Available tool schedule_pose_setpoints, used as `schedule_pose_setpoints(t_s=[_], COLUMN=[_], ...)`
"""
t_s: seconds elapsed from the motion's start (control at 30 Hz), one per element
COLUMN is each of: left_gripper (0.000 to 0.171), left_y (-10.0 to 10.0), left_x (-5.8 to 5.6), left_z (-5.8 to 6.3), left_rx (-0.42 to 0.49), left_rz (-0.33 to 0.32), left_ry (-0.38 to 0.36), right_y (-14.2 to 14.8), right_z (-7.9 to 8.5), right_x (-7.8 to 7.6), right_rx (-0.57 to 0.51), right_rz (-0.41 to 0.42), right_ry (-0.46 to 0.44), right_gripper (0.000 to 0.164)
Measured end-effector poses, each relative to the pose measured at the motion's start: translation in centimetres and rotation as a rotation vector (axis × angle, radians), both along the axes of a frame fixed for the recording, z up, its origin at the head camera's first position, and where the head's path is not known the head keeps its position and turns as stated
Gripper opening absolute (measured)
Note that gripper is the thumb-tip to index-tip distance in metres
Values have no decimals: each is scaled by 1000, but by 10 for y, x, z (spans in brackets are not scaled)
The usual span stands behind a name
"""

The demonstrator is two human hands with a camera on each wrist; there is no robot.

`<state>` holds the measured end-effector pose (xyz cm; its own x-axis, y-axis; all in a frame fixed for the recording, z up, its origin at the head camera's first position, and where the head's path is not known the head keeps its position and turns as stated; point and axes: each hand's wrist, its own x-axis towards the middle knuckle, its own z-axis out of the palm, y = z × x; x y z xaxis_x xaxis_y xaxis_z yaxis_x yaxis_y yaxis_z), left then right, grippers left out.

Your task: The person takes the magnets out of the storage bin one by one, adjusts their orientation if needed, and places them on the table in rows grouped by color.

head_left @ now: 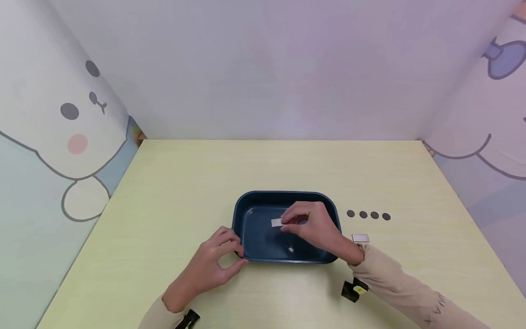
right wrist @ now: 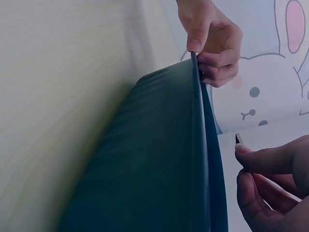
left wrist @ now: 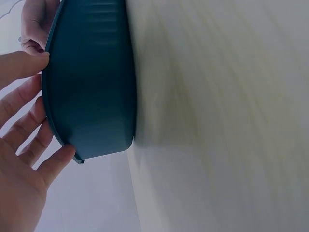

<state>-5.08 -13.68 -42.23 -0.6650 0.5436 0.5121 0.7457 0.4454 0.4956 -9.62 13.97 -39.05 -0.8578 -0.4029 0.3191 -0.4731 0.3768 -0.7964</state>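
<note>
A dark teal rectangular tray (head_left: 263, 244) with rounded corners and a raised rim stands on the table. My left hand (head_left: 209, 262) grips its near left corner, thumb outside and fingers at the rim; the left wrist view shows those fingertips spread along the rim beside the tray's outer wall (left wrist: 91, 82). Over the tray, my right hand (head_left: 314, 225) pinches a small, flat, whitish rectangular piece (head_left: 276, 222) between thumb and fingers. In the right wrist view the piece (right wrist: 238, 138) appears edge-on, above the rim. Its far end is covered by the fingertips.
Right of the tray lies a row of several small dark round discs (head_left: 363, 214). A second silvery rectangular piece (head_left: 360, 238) lies nearer, close to my right wrist. The pale wooden table (head_left: 185, 183) meets a white wall (head_left: 263, 91) behind and printed panels at both sides.
</note>
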Motion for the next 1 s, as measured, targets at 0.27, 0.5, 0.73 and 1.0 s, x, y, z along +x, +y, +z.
schedule_pose_setpoints(t_s=[0.27, 0.5, 0.73, 1.0], left_gripper=[16, 20, 19, 19], left_y=[0, 0, -1, 1], left_x=[0, 1, 3, 1], left_z=[-1, -2, -3, -2], left_rx=[7, 14, 29, 20], left_rz=[-6, 5, 8, 2], left_ry=[17, 31, 34, 45], right_y=[10, 16, 20, 30], right_z=[0, 2, 2, 8], right_x=[8, 13, 15, 18], right_rx=[-6, -9, -10, -3], right_rz=[-41, -73, -85, -121], right_ry=[-2, -15, -15, 1], right_gripper=[14, 16, 15, 15])
